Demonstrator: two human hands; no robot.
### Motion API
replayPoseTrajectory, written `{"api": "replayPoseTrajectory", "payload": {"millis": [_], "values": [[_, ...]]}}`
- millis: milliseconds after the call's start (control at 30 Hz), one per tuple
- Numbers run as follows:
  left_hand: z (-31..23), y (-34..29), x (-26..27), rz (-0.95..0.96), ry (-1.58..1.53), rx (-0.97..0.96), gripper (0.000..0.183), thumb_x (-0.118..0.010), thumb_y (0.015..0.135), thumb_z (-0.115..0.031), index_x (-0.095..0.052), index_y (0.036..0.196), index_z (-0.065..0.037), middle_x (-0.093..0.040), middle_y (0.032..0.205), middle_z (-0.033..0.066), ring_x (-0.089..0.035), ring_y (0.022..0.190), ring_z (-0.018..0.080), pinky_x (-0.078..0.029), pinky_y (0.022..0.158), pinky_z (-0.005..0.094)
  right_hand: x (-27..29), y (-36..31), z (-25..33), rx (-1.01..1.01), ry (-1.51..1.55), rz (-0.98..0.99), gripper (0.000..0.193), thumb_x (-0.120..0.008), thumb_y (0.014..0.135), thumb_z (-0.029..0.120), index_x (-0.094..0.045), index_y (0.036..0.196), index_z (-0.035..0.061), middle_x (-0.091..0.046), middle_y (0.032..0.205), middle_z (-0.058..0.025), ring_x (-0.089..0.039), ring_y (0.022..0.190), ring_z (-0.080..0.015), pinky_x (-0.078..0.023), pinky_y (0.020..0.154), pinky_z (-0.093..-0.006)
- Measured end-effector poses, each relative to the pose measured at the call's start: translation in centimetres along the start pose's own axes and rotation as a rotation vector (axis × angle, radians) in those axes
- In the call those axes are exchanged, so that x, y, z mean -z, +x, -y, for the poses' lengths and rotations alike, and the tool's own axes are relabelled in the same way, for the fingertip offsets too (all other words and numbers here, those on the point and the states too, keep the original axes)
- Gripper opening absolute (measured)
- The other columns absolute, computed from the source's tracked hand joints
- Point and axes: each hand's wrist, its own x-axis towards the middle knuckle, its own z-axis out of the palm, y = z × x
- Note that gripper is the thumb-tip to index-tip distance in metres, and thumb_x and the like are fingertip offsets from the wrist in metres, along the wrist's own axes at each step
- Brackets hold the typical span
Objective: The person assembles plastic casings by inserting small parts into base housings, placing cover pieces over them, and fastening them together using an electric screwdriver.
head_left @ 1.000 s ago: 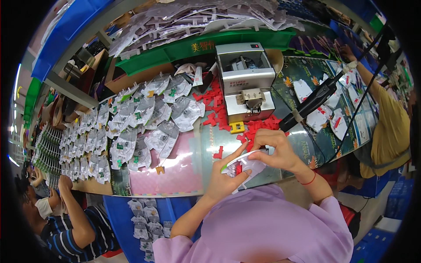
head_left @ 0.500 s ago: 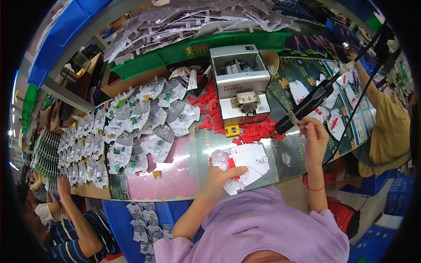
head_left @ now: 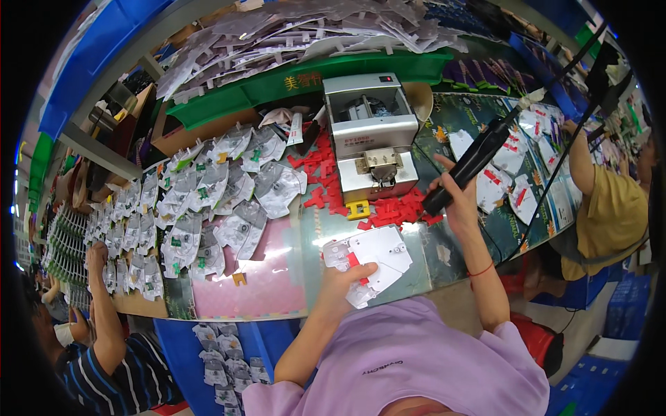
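Note:
My left hand [head_left: 340,286] pins a flat white plastic part [head_left: 388,255] at the table's front edge, thumb lying on top. Under that thumb sits a small red plastic piece [head_left: 353,261]. To the right, my right hand [head_left: 459,202] is wrapped around the lower end of a black electric screwdriver [head_left: 479,156], which slants with its tip down toward the red pieces. Ahead of the white part stands a silver screw feeder [head_left: 373,128], with a yellow block [head_left: 357,209] at its foot. Loose red pieces [head_left: 395,211] are heaped around the feeder.
Rows of clear-grey plastic parts [head_left: 239,229] cover the table's left side. White parts with red pieces [head_left: 522,197] lie at right. A green bin [head_left: 243,93] stacked with clear panels stands behind. Co-workers sit at left [head_left: 125,367] and right [head_left: 610,208]. A black cable hangs at right.
My right hand has moved left and closed around the screwdriver's lower body, with the screwdriver shifting slightly left. My left hand still holds the white part down.

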Motion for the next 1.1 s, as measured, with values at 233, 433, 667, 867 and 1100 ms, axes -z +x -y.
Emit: {"api": "replayPoseTrajectory", "payload": {"millis": [233,433,667,867,1100], "values": [[0.7,0.6,0.6,0.006,-0.018,-0.018,0.046,-0.062,0.068,0.005,-0.044,0.11,0.001,-0.057,0.096,0.0114,-0.06,0.082,0.0191,-0.051,0.069,0.0304,-4.5,0.0,2.1,-0.024,-0.125,0.113,0.017,-0.061,0.074,0.002,-0.046,0.081,0.0008,-0.05,0.057,-0.0054,-0.048,0.044,-0.0116,-0.039,0.043,-0.0228],[0.3,0.9,0.6,-0.025,-0.017,-0.056,0.045,-0.062,0.068,0.005,-0.043,0.109,0.0,-0.057,0.095,0.0112,-0.06,0.08,0.0188,-0.051,0.067,0.0297,-9.1,1.2,4.2,0.382,-0.104,0.352,0.069,-0.055,0.077,-0.001,-0.013,0.132,0.0039,-0.05,0.064,-0.0051,-0.047,0.048,-0.0113,-0.04,0.047,-0.0243],[0.2,1.8,1.1,-0.049,-0.016,-0.104,0.044,-0.062,0.068,0.004,-0.043,0.108,-0.001,-0.057,0.095,0.0113,-0.06,0.078,0.0187,-0.051,0.065,0.0291,-9.9,3.1,2.1,0.502,-0.123,0.493,0.071,-0.051,0.08,0.001,-0.005,0.134,0.0066,-0.048,0.066,-0.0064,-0.046,0.05,-0.0124,-0.041,0.052,-0.0283],[-0.1,2.2,1.3,-0.115,0.048,-0.154,0.044,-0.062,0.068,0.003,-0.044,0.108,0.0,-0.057,0.093,0.0113,-0.06,0.078,0.0178,-0.05,0.064,0.0284,-10.5,2.6,1.5,0.451,-0.228,0.439,0.07,-0.05,0.077,-0.006,-0.009,0.132,0.004,-0.048,0.064,-0.007,-0.047,0.049,-0.0124,-0.042,0.047,-0.025],[-0.1,2.7,1.0,-0.112,0.065,-0.206,0.04,-0.062,0.068,0.001,-0.047,0.105,0.002,-0.059,0.092,0.0112,-0.06,0.077,0.0173,-0.049,0.064,0.0272,-10.3,-0.4,3.1,0.225,0.008,0.469,0.075,-0.051,0.074,-0.008,-0.007,0.133,0.004,-0.05,0.063,-0.0063,-0.049,0.049,-0.0111,-0.042,0.046,-0.0232]]}}
